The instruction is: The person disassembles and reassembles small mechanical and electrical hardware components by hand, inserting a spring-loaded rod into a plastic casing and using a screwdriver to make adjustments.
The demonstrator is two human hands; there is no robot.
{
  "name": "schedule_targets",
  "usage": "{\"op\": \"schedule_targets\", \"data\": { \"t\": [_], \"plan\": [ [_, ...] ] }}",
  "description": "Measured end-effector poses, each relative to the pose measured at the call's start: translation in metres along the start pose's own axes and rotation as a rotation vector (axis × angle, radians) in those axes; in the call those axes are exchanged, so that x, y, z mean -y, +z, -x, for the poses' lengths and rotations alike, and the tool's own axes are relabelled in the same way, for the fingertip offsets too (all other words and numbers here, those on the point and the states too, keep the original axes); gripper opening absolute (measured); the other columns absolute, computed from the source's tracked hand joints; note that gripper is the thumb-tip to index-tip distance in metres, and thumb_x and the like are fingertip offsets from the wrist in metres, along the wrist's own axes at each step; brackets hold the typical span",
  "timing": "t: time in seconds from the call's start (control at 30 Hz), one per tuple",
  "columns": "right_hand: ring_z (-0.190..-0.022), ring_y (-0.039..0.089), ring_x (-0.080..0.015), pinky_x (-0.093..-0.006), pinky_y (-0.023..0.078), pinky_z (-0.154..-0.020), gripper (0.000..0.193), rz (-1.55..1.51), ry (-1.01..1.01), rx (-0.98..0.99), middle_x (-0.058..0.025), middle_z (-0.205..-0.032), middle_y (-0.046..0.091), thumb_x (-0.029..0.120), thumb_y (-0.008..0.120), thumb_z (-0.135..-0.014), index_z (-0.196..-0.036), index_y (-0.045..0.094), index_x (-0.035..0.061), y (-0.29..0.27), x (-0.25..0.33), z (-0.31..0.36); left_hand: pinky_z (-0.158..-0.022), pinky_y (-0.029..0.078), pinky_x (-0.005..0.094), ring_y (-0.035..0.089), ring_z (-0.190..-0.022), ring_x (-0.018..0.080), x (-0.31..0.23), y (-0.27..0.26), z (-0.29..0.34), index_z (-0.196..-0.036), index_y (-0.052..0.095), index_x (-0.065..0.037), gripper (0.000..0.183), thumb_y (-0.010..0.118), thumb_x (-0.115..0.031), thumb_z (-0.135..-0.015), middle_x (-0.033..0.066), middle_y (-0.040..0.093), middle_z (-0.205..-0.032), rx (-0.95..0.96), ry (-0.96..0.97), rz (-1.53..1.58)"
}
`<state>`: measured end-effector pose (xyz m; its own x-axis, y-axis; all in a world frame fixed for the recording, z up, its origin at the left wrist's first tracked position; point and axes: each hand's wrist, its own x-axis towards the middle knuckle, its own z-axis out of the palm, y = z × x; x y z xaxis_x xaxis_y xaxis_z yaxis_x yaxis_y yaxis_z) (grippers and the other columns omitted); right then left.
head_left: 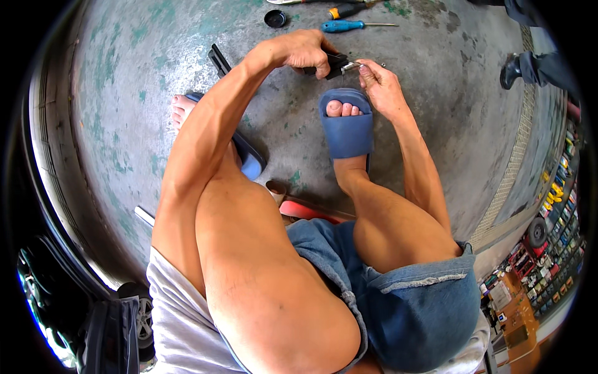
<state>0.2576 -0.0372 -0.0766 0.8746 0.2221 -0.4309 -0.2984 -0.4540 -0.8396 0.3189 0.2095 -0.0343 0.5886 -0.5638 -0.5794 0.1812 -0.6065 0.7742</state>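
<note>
My left hand (305,53) is closed around a black part (337,65) just above the floor, beyond the toes of my right foot. A small silver metal piece (351,66) sits at the right end of that part. The thumb and fingers of my right hand (380,86) pinch this metal piece from the right. The hands partly hide the black part, so its exact kind cannot be made out. Beyond them lies a blue-handled screwdriver (344,25). To the left of my left hand, a long black piece (219,60) rests on the floor.
Near the far edge are a round black cap (275,19) and a yellow-and-black handled tool (346,10). A blue slide sandal (347,134) is on my right foot. Another person's black shoe (511,70) stands at the right. Shelves of small goods (554,268) line the right side.
</note>
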Motion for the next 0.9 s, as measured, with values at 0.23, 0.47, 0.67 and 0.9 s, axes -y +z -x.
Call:
{"op": "schedule_targets", "data": {
  "t": [0.23,0.47,0.67,0.9],
  "plan": [
    [-0.068,0.058,-0.0154,-0.0327,0.049,-0.067,0.032,0.289,-0.06,-0.123,-0.0074,-0.07,0.06,0.03,0.055,-0.105,-0.112,0.069,0.0018,0.011,0.019,0.012,-0.057,0.052,0.0298,0.06,-0.069,0.0144,0.006,0.004,0.003,-0.132,0.066,-0.002,0.074,0.073,-0.016,-0.06,0.0055,0.069,-0.086,-0.044,0.017,0.102],
    [-0.075,0.068,-0.0298,-0.0408,0.051,-0.073,0.032,0.431,0.026,-0.195,-0.0176,-0.078,0.069,0.031,0.053,-0.105,-0.1,0.07,0.0036,0.017,0.034,0.016,-0.08,0.055,0.0339,0.071,-0.089,0.0266,0.012,0.011,-0.001,-0.126,0.07,-0.002,0.072,0.07,-0.016,-0.055,0.0161,0.075,-0.102,-0.105,0.061,-0.023],
    [-0.076,0.07,-0.0397,-0.0466,0.053,-0.074,0.032,0.483,0.059,-0.273,-0.0221,-0.074,0.069,0.031,0.054,-0.101,-0.094,0.071,0.0047,0.023,0.044,0.023,-0.062,0.05,0.0385,0.065,-0.069,0.0213,-0.003,0.002,0.003,-0.096,0.075,-0.002,0.037,0.073,-0.012,-0.061,0.0122,0.071,-0.075,-0.045,0.106,-0.086],
    [-0.082,0.068,-0.0422,-0.046,0.052,-0.076,0.035,0.44,0.235,-0.255,-0.0231,-0.082,0.07,0.032,0.052,-0.102,-0.094,0.069,0.0031,0.027,0.069,0.032,-0.063,0.052,0.0408,0.067,-0.07,0.026,-0.011,0.003,0.004,-0.098,0.076,-0.005,0.041,0.073,-0.015,-0.059,0.0155,0.071,-0.076,-0.094,0.066,-0.107]
  ]
}}
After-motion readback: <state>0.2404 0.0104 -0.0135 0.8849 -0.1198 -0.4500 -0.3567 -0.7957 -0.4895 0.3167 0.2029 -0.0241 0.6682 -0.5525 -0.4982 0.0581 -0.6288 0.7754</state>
